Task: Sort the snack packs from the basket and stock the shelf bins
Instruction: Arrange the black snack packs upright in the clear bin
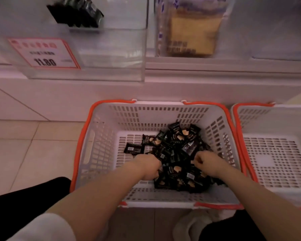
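You have both hands down in the basket (101,153), buried in the heap of packs (177,153). Your left hand (149,166) has its fingers curled into the left edge of the heap; they look closed on a few packs, though the fingertips are hidden under the wrappers. Your right hand (208,164) curls the same way at the right edge, fingers bent inward over the pile, and it too seems to be gathering packs rather than resting flat. My reading is that you are scooping from both sides so that one lift brings up a handful, not a single piece.

The packs lie mostly between and just beyond your fingers, piled toward the right half of the basket floor. One loose pack (134,149) sits apart, just beyond your left fingers. They all look like one dark wrapper, so there may be little sorting to do here; the blur stops me telling kinds apart.

Well beyond your fingers, up on the shelf, the clear bin (111,66) holds only a few dark packs (76,13) at its back, above the price tag (43,53), so it is likely the one to fill. To the right of it a tan bag (191,32) stands in the next compartment. A second basket (268,153) sits just right of your right hand, with nothing showing in it.
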Demonstrator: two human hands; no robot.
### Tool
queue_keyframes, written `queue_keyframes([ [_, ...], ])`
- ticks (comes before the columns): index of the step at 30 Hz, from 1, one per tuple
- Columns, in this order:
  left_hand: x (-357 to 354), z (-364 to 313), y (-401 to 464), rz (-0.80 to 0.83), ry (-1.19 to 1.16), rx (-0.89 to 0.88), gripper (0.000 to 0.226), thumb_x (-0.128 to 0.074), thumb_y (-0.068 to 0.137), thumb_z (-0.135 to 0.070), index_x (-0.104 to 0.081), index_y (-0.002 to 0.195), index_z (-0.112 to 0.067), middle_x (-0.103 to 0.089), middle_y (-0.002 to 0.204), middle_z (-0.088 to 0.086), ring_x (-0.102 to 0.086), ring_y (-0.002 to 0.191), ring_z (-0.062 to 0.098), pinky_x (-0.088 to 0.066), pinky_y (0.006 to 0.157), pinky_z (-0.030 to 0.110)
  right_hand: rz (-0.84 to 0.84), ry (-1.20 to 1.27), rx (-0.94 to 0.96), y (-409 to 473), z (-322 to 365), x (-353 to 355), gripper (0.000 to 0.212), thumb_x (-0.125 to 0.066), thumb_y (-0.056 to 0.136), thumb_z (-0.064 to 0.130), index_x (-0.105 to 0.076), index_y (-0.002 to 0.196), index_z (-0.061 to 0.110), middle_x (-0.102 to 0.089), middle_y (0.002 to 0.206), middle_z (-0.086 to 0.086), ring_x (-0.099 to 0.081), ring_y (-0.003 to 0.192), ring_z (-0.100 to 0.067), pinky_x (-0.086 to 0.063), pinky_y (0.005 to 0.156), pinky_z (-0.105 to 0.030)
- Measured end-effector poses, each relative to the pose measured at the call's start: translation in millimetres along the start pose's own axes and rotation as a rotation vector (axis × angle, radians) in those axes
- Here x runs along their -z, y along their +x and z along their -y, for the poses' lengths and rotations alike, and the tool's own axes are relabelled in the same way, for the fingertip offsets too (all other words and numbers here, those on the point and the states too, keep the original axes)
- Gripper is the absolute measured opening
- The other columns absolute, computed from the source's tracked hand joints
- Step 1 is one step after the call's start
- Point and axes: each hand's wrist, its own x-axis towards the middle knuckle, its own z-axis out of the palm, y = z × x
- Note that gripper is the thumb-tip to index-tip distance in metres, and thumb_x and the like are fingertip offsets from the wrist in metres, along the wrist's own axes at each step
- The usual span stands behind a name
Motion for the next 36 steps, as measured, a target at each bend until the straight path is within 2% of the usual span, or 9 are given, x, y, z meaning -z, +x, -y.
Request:
queue_keyframes([
  [2,-13,-2,15,0.037,-0.081,0.029,0.028,-0.041,0.094,-0.020,-0.054,0.115,-0.009,-0.056,0.115,0.016,-0.053,0.102,0.032,-0.043,0.071,0.035,-0.024,-0.071,0.029,10,-9,-12,0.014,-0.043,0.097,0.023,-0.052,0.095,0.013,-0.052,0.106,-0.010,-0.051,0.103,-0.026,-0.040,0.079,-0.031],
  [8,-50,-2,50,0.057,-0.268,0.142,0.034,-0.039,0.095,-0.022,-0.047,0.126,-0.012,-0.051,0.126,0.013,-0.051,0.111,0.031,-0.046,0.085,0.037,-0.088,-0.358,0.079,34,-20,-31,0.047,-0.049,0.092,0.023,-0.036,0.135,0.010,-0.032,0.144,-0.010,-0.027,0.135,-0.026,-0.028,0.110,-0.034],
  [12,-67,0,63,-0.123,-0.409,0.357,0.034,-0.041,0.095,-0.025,-0.042,0.125,-0.010,-0.045,0.126,0.011,-0.049,0.111,0.029,-0.047,0.085,0.039,-0.099,-0.425,0.050,41,-26,-37,0.060,-0.049,0.092,0.017,-0.021,0.145,0.010,-0.008,0.155,-0.014,-0.006,0.144,-0.029,-0.017,0.116,-0.037],
  [18,-66,-1,98,-0.430,-0.923,0.568,0.051,-0.055,0.091,-0.033,-0.040,0.133,-0.008,-0.045,0.133,0.010,-0.048,0.119,0.025,-0.042,0.096,0.035,-0.126,-0.439,0.176,47,-30,-28,0.045,-0.052,0.089,0.027,-0.041,0.129,0.011,-0.039,0.134,-0.011,-0.033,0.125,-0.030,-0.036,0.099,-0.037],
  [24,-55,-2,121,-0.402,-1.007,0.543,0.046,-0.058,0.091,-0.022,-0.046,0.132,-0.007,-0.059,0.123,0.014,-0.059,0.104,0.029,-0.047,0.080,0.030,-0.325,0.038,0.160,43,-28,-16,0.028,-0.050,0.090,0.033,-0.057,0.106,0.011,-0.064,0.096,-0.006,-0.058,0.088,-0.022,-0.049,0.073,-0.033],
  [28,-54,1,113,-0.481,-1.089,0.522,0.021,-0.058,0.091,-0.023,-0.060,0.105,-0.008,-0.065,0.088,0.003,-0.063,0.089,0.024,-0.042,0.062,0.019,-0.402,0.496,0.029,46,-23,-9,0.030,-0.054,0.093,0.029,-0.049,0.066,0.015,-0.052,0.058,0.002,-0.049,0.052,-0.009,-0.035,0.048,-0.012],
  [30,-53,4,102,-0.512,-1.202,0.510,0.013,-0.060,0.089,-0.025,-0.059,0.089,-0.012,-0.061,0.076,-0.003,-0.063,0.083,0.021,-0.043,0.057,0.018,-0.243,0.927,-0.070,44,-17,-5,0.025,-0.055,0.093,0.026,-0.059,0.075,0.010,-0.063,0.072,-0.009,-0.060,0.063,-0.016,-0.044,0.052,-0.010],
  [32,-53,6,89,-0.530,-1.366,0.481,0.012,-0.061,0.088,-0.025,-0.061,0.088,-0.013,-0.065,0.084,0.002,-0.063,0.085,0.019,-0.051,0.071,0.029,-0.036,1.199,-0.074,39,-10,-5,0.010,-0.058,0.091,0.019,-0.065,0.087,0.013,-0.068,0.088,-0.007,-0.066,0.074,-0.012,-0.053,0.058,-0.019],
  [36,-45,2,62,-0.501,-1.613,0.365,0.008,-0.063,0.087,-0.021,-0.065,0.085,-0.029,-0.069,0.090,-0.006,-0.063,0.087,0.009,-0.051,0.071,0.024,0.060,1.194,0.010,28,6,-10,0.018,-0.066,0.084,0.008,-0.061,0.099,0.017,-0.064,0.096,-0.001,-0.066,0.071,-0.004,-0.051,0.056,-0.015],
])
